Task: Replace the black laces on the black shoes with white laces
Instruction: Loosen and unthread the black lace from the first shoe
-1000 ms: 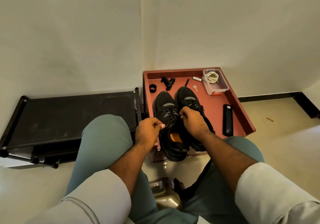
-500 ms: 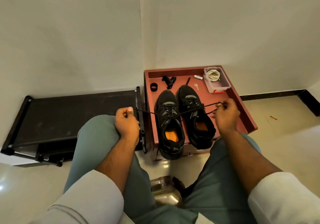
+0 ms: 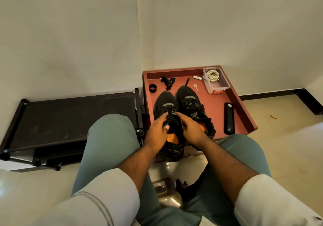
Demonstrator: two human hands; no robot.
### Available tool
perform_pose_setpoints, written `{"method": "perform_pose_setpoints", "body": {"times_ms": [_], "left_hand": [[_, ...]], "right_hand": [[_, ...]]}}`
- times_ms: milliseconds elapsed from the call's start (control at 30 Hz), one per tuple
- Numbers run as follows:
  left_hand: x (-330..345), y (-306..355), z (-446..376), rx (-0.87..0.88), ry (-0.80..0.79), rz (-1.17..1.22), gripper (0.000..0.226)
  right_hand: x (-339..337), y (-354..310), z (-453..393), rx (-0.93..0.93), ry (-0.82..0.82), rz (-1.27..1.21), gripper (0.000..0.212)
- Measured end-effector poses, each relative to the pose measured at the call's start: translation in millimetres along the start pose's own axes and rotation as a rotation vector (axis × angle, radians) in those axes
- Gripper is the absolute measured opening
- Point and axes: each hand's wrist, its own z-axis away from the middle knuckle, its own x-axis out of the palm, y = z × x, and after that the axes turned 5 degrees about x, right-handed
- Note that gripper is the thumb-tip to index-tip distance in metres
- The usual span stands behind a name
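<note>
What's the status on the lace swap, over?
Both hands, left hand and right hand, on left shoe black laces. White laces boxed. Nothing blocking.

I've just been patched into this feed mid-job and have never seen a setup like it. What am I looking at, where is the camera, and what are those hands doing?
There is no machine here: a seated person wears one wide-angle camera on the head, looking down past their knees. Both bare hands are on the nearer-left black shoe, the left hand and right hand, with fingertips at its black laces. Whether they pinch a lace is hard to tell. The second shoe stands beside it. Both shoes sit on a red tray, which also holds a clear box with coiled white laces, a key, a black ring and a long black remote-like object. A black rack stands to the left.
</note>
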Motion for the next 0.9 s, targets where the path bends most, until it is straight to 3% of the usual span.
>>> {"method": "perform_pose_setpoints", "body": {"times_ms": [233, 467, 533, 633, 733, 833, 900], "left_hand": [[-11, -6, -6, -0.056, 0.096, -0.003, 0.008], [-26, 6, 0, 0.021, 0.243, -0.032, 0.011], [-34, 9, 0, 0.044, 0.338, -0.034, 0.011], [-46, 12, -2, 0.007, 0.578, -0.025, 0.009], [-57, 11, -6, -0.087, 0.748, 0.006, 0.021], [-57, 14, -5, -0.132, 0.656, -0.195, 0.057], [-48, 20, -1, -0.088, 0.483, -0.474, 0.055]], "right_hand": [[6, -1, -22, 0.113, -0.020, 0.112, 0.066], [-2, -4, -37, 0.210, 0.026, 0.379, 0.024], [-7, -4, -36, 0.194, 0.127, 0.344, 0.020], [-23, -3, -30, 0.121, 0.422, 0.241, 0.018], [-38, 6, -23, 0.110, 0.472, 0.268, 0.017], [-35, 11, -11, 0.069, 0.467, 0.320, 0.024], [-23, 7, -7, 0.001, 0.439, 0.300, 0.031]]}}
